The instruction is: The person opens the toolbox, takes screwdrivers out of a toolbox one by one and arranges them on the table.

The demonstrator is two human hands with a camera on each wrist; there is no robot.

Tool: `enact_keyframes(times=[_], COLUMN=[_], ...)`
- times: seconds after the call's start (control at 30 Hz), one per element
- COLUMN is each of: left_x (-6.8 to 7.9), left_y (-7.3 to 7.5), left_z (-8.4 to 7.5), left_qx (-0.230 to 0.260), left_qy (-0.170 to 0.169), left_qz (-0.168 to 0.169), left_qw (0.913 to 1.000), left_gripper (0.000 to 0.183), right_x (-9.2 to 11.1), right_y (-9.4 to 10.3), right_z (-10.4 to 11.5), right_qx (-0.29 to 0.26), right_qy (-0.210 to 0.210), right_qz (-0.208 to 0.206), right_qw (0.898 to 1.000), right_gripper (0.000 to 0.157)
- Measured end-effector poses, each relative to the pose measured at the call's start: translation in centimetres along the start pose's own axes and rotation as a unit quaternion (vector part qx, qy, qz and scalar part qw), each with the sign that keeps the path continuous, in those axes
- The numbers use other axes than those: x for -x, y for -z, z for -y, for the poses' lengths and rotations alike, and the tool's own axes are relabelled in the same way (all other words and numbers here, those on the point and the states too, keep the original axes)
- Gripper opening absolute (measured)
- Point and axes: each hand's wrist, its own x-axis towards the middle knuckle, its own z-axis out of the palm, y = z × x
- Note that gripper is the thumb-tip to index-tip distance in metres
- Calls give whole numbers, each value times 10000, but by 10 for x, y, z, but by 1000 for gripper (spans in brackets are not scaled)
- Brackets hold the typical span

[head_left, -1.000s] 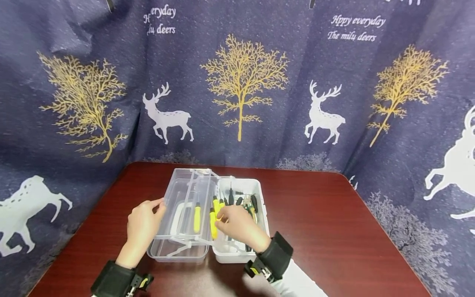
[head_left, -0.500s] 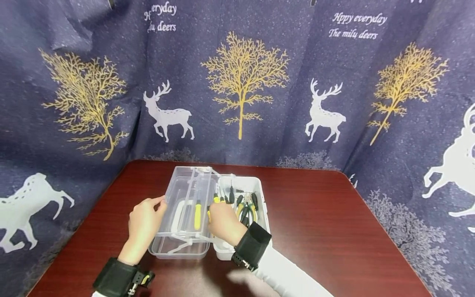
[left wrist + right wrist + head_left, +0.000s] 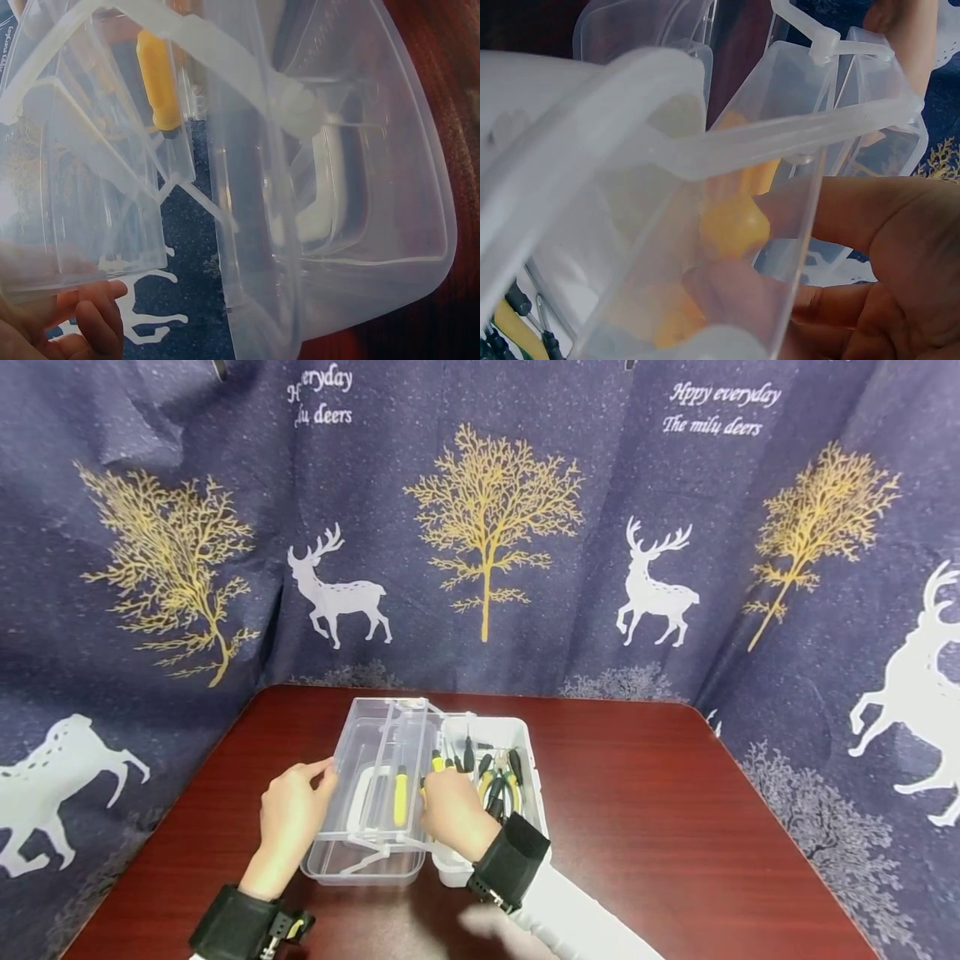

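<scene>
A clear plastic toolbox with fold-out trays (image 3: 360, 777) stands open. My left hand (image 3: 292, 806) pinches the outer edge of the left tray; in the left wrist view its curled fingers (image 3: 97, 322) show under that edge. My right hand (image 3: 453, 810) reaches into the tray nearer the white base. There, in the right wrist view, thumb and fingers pinch a yellow screwdriver handle (image 3: 735, 225), seen partly through the clear wall. Another yellow-handled screwdriver (image 3: 401, 797) lies in the tray between the hands. More yellow handles (image 3: 438, 762) show just beyond my right hand.
The white toolbox base (image 3: 517, 735) holds pliers (image 3: 501, 781) and several black-handled tools (image 3: 468, 756). White hinge arms (image 3: 780, 139) link the trays to the box. The red-brown table (image 3: 660, 827) extends to the right, with a patterned curtain (image 3: 562, 568) behind.
My right hand has moved slightly left and toward the tray, its fingers closing on a yellow handle; the pliers have come into fuller view. Over the last half second both hands stay nearly still.
</scene>
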Motion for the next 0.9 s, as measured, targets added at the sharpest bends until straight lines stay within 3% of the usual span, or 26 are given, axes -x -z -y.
enact_keyframes(times=[0.37,0.77,0.9], left_x=[1,1,1], left_y=[0,-2,-2], left_z=[-1,1,0], left_qx=[33,20,43], left_qy=[-16,-1,-2], left_qz=[-94,-126,-80], left_qw=[9999,9999,10000], left_gripper=[25,26,26], right_x=[1,4,5], right_y=[-2,-4,-2], right_z=[-6,-9,-11], right_qx=[-1,-440,-641], right_qy=[-127,-50,-111], right_qz=[102,-142,-147], right_qw=[9999,9989,9978], right_gripper=[20,23,32])
